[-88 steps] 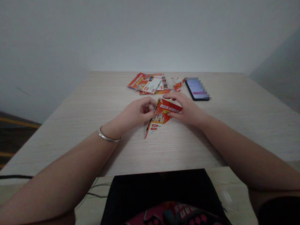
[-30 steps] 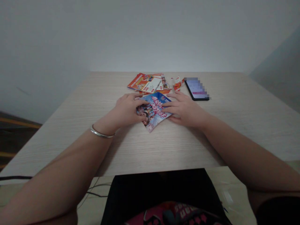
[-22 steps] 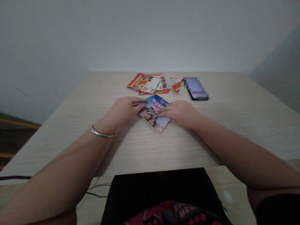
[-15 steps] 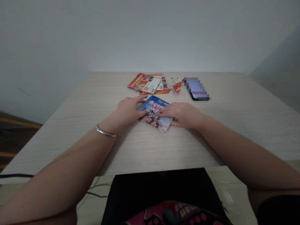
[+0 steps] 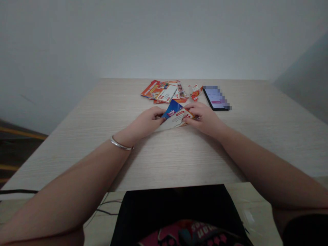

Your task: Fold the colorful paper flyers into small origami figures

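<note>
A printed paper leaflet [image 5: 176, 117] is held between both hands above the middle of the table. Its lower part is folded up, so a white face with red labels covers much of the blue side. My left hand [image 5: 147, 120], with a silver bangle on the wrist, pinches the leaflet's left edge between thumb and fingers. On the opposite side, my right hand [image 5: 203, 118] grips the folded flap, thumb in front and fingers behind. Part of the leaflet is hidden behind the fingers.
Beyond the hands lies a loose pile of orange and white leaflets [image 5: 161, 91]. To its right are a crumpled red and clear wrapper [image 5: 195, 93] and a phone [image 5: 215, 98] with a lit, blurred screen. A pale wall [image 5: 179, 41] rises behind the table [image 5: 179, 157].
The leaflet has been folded upward from its lower side; its photo side is now mostly covered by the white back. My right hand now grips the flap instead of lying flat on the leaflet.
</note>
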A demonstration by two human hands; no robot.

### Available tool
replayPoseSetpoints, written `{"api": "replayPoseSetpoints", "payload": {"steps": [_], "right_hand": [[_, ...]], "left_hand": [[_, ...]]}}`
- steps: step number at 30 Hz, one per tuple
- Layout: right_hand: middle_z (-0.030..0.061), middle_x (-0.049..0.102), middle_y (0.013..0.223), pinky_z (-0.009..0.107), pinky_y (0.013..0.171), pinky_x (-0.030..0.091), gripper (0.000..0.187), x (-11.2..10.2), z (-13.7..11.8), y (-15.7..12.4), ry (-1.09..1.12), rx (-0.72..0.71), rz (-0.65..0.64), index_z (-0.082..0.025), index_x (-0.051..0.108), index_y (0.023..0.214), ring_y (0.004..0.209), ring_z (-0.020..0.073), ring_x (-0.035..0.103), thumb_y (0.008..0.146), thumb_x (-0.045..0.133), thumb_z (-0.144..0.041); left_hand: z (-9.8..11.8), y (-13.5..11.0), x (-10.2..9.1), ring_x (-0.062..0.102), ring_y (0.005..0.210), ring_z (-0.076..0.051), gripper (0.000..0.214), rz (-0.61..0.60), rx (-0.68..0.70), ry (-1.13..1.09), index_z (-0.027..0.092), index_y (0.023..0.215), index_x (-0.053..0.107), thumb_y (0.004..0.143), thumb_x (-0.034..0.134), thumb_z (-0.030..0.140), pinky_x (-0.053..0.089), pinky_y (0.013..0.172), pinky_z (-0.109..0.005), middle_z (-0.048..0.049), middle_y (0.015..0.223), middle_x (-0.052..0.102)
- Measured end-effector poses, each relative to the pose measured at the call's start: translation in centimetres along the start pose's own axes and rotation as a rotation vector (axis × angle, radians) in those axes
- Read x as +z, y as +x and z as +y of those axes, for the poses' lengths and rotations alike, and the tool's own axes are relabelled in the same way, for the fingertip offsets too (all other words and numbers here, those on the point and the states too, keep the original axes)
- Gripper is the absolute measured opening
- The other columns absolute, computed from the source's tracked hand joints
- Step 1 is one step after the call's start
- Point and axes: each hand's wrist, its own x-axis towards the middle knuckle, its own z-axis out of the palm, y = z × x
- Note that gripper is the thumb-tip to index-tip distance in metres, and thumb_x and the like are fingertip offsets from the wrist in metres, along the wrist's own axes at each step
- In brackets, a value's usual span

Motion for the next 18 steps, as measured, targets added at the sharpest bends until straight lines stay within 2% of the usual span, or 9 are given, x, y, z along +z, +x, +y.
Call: {"api": "replayPoseSetpoints", "payload": {"steps": [2, 4, 6, 8, 10, 13, 18], "right_hand": [[0.0102, 0.072, 0.125, 0.048, 0.105, 0.047, 0.017, 0.4, 0.3, 0.2, -0.003, 0.021, 0.062, -0.023, 0.079, 0.098, 0.118, 0.0266, 0.064, 0.089, 0.067, -0.031], [0.0107, 0.071, 0.124, 0.047, 0.105, 0.047, 0.018, 0.7, 0.4, 0.3, 0.024, 0.076, 0.064, -0.022, 0.078, 0.099, 0.118, 0.0266, 0.063, 0.089, 0.067, -0.032], [0.0094, 0.074, 0.108, 0.043, 0.092, 0.052, 0.017, 0.9, 0.2, 0.4, 0.059, 0.16, 0.05, -0.021, 0.076, 0.095, 0.102, 0.0244, 0.067, 0.089, 0.066, -0.034], [0.0057, 0.073, 0.088, 0.037, 0.076, 0.051, 0.015, 1.0, -0.3, 0.4, 0.062, 0.227, 0.063, -0.021, 0.071, 0.085, 0.083, 0.021, 0.065, 0.087, 0.069, -0.035], [0.0026, 0.069, 0.077, 0.033, 0.068, 0.046, 0.017, 1.0, -1.0, 0.5, 0.036, 0.24, 0.108, -0.021, 0.065, 0.077, 0.074, 0.0185, 0.06, 0.083, 0.072, -0.034], [0.0004, 0.068, 0.077, 0.031, 0.064, 0.042, 0.017, 1.2, -1.9, 0.5, 0.056, 0.234, 0.138, -0.022, 0.06, 0.078, 0.07, 0.016, 0.057, 0.082, 0.073, -0.031], [-0.0036, 0.063, 0.073, 0.03, 0.058, 0.042, 0.029, 1.6, -2.1, 0.3, 0.235, 0.324, 0.164, -0.025, 0.052, 0.092, 0.064, 0.0146, 0.058, 0.079, 0.076, -0.036]], "left_hand": [[0.0, 0.0, 0.1, 0.067, 0.106, -0.022, 0.03, 0.024, -0.053, 0.001, 0.018, 0.106, 0.075, 0.089, 0.051, 0.023, 0.051, 0.101, -0.037, -0.0059, 0.112, 0.076], [0.3, -0.1, 0.1, 0.067, 0.104, -0.023, 0.03, 0.047, -0.123, 0.031, 0.017, 0.104, 0.074, 0.091, 0.049, 0.027, 0.052, 0.098, -0.037, -0.007, 0.11, 0.075], [0.8, -0.4, 0.1, 0.066, 0.102, -0.023, 0.036, 0.067, -0.177, 0.05, 0.017, 0.104, 0.072, 0.096, 0.043, 0.035, 0.053, 0.096, -0.037, -0.007, 0.109, 0.075], [1.4, -0.6, 0.2, 0.066, 0.105, -0.024, 0.045, 0.086, -0.172, 0.037, 0.017, 0.108, 0.071, 0.101, 0.035, 0.044, 0.052, 0.097, -0.037, -0.0076, 0.112, 0.074], [1.8, -0.8, 0.4, 0.065, 0.109, -0.024, 0.046, 0.076, -0.118, 0.017, 0.016, 0.118, 0.067, 0.1, 0.04, 0.049, 0.051, 0.099, -0.036, -0.0082, 0.119, 0.073], [2.1, -0.9, 0.7, 0.065, 0.108, -0.025, 0.046, 0.064, -0.074, 0.062, 0.017, 0.126, 0.064, 0.091, 0.059, 0.047, 0.05, 0.098, -0.036, -0.0082, 0.123, 0.071], [2.4, -0.9, 0.8, 0.065, 0.095, -0.022, 0.028, 0.104, -0.108, 0.123, 0.017, 0.109, 0.067, 0.087, 0.061, 0.032, 0.051, 0.088, -0.035, -0.0058, 0.107, 0.072]]}}
